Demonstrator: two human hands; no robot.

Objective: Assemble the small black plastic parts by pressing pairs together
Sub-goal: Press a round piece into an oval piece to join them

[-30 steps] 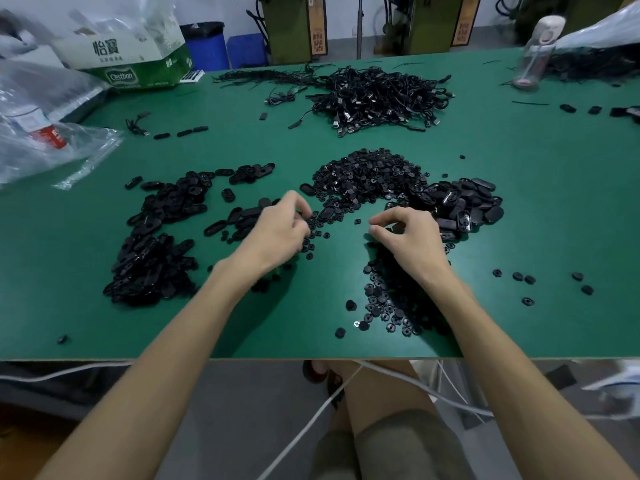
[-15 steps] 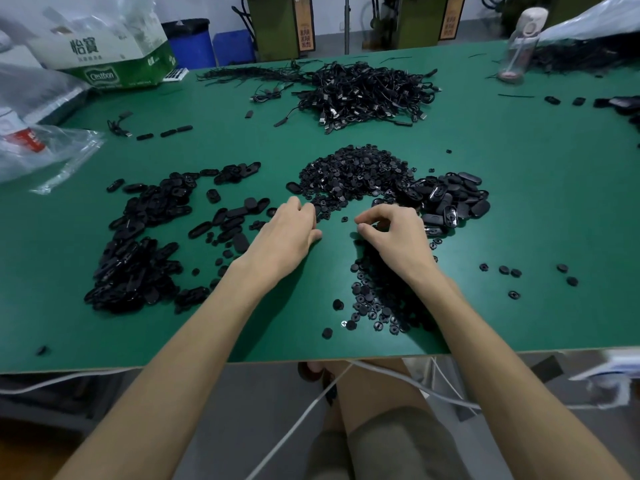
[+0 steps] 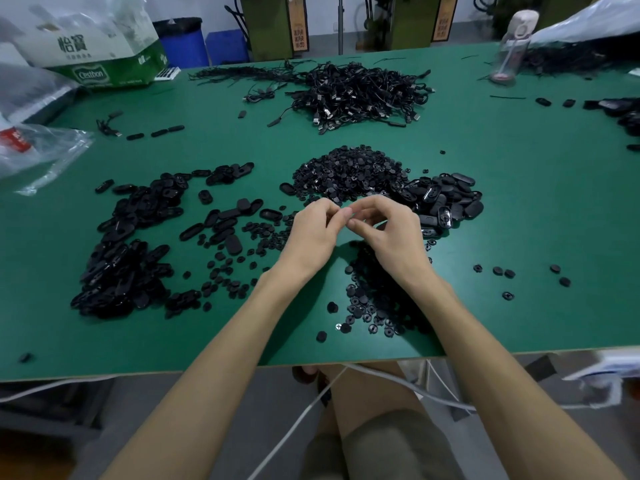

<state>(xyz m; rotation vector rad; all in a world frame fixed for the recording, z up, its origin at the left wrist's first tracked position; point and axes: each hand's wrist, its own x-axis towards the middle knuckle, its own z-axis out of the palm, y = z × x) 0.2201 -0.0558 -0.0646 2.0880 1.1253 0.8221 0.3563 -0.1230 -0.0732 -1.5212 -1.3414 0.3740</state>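
My left hand (image 3: 313,233) and my right hand (image 3: 388,233) meet fingertip to fingertip above the green table (image 3: 519,209), fingers curled as if pinching something tiny; the part between them is hidden. Just beyond the hands lies a heap of small round black parts (image 3: 349,173). A pile of oval black shells (image 3: 446,197) sits to its right. More round pieces (image 3: 377,299) are scattered under my right wrist. Oval pieces lie in a large spread (image 3: 124,258) on the left.
A tangle of black cables (image 3: 356,91) lies at the far middle. A green and white carton (image 3: 104,60) and clear plastic bags (image 3: 38,147) sit at the far left. A bottle (image 3: 512,43) stands far right. The table's near edge runs below my forearms.
Both hands have lifted off the table and come together, fingertips now touching. Earlier they were apart, picking among the round parts.
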